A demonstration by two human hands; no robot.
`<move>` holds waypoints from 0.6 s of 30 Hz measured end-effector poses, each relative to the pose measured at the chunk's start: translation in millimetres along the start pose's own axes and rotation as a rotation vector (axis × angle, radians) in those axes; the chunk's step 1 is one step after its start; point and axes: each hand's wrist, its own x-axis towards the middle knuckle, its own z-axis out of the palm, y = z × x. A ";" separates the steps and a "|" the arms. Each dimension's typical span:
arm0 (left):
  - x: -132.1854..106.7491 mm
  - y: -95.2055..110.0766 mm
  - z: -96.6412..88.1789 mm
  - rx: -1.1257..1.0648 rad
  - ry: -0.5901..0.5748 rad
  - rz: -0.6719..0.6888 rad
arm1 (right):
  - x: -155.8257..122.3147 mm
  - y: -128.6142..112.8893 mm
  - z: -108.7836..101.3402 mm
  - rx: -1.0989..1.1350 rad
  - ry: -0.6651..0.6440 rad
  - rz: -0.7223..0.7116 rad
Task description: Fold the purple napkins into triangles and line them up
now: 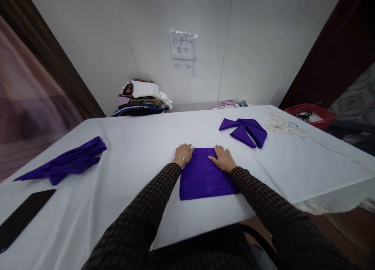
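A purple cloth napkin (205,180) lies folded into a flat rectangle in front of me. My left hand (184,153) rests at its far left corner, fingers laid down along the edge and the thumb by the corner. On the far right corner my right hand (224,159) lies flat, thumb apart from the other fingers and pointing inward over the cloth. To the right and further back sits a second purple napkin (246,131), folded into pointed flaps. A loosely gathered purple napkin (67,160) lies at the left.
A white tablecloth (140,145) covers the table. A black phone (26,215) lies at the near left. Along the wall are a stack of folded clothes (143,98) and a smaller fabric pile (227,104). Beyond the right edge is a red basket (322,115). Paper signs (183,47) hang above.
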 end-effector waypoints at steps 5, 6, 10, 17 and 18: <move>11.9 -6.7 0.7 -0.004 0.051 -0.079 | 0.3 0.5 0.8 -0.001 0.006 -0.002; 13.0 -8.5 1.3 -0.006 0.056 -0.093 | 0.2 0.6 1.0 0.000 0.008 -0.005; 13.5 -14.4 4.0 -0.011 0.068 -0.137 | -0.5 0.7 0.8 0.008 0.012 -0.006; 13.1 -20.1 4.9 0.012 0.087 -0.164 | -0.9 1.2 0.0 -0.008 0.014 -0.017; 13.4 -21.1 4.8 0.005 0.089 -0.172 | -0.9 1.4 0.3 -0.012 0.011 -0.015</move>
